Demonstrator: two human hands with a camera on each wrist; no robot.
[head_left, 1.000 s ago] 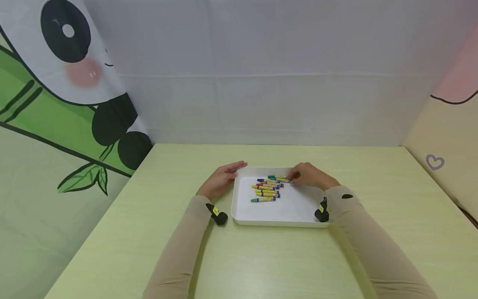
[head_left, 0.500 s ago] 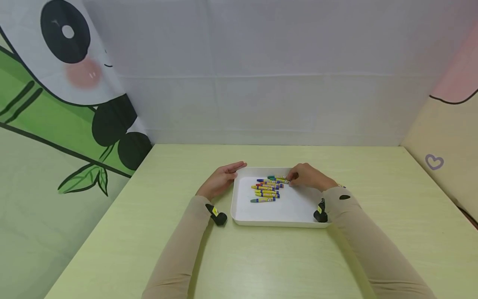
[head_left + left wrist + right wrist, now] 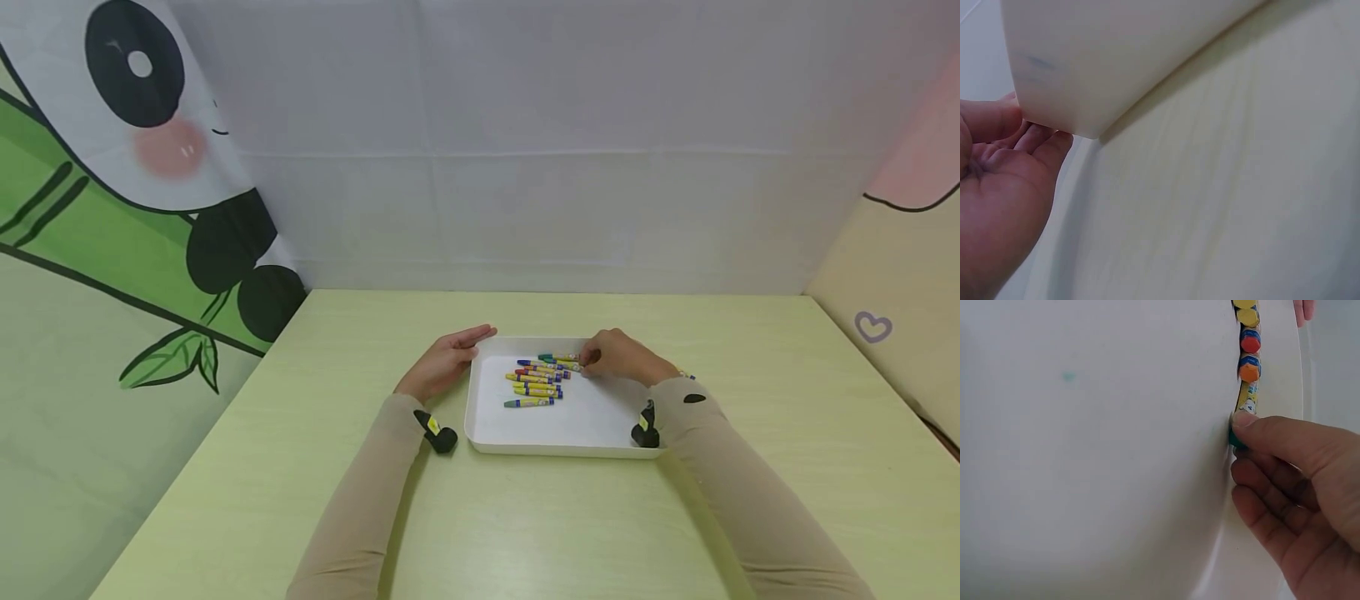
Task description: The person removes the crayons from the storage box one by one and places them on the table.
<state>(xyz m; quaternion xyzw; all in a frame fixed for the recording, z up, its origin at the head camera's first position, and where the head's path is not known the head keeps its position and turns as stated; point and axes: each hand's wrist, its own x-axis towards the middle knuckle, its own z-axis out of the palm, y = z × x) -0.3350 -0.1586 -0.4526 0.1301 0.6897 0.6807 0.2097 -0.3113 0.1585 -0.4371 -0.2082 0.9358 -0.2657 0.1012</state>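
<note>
Head view first: where are the crayons [image 3: 537, 392]?

Right of centre, below the middle, in a white tray [image 3: 592, 429]. They lie in a loose column, yellow wrappers with blue bands. One green-tipped crayon [image 3: 529, 402] sits lowest, slightly apart from the others.

Can you read a brand on them?

Too small from up here. Same with the yellow tags [image 3: 433, 425] on the black wrist devices [image 3: 446, 441].

How about the hands?

Well apart. The left hand [image 3: 441, 364] touches the tray's upper left corner, fingers straight. The right hand [image 3: 626, 357] is at the right ends of the topmost crayons.

Left wrist view?

The left hand comes in from the left edge, fingertips against the tray's corner. I can't tell whether the thumb hooks over the rim. A faint blue smudge [image 3: 1040, 62] marks the tray's outer wall, upper left.

Right wrist view, then?

Right of centre, the right hand pinches a green-ended crayon [image 3: 1236, 441]. Above it come an orange crayon [image 3: 1249, 373], a red crayon [image 3: 1250, 344], then yellow ends at the top edge.

Any lettering there?

Some, on the yellow wrapper [image 3: 1250, 394] just above the thumb, but I can't make it out. The left hand's fingertips [image 3: 1304, 311] show in the upper right corner.
</note>
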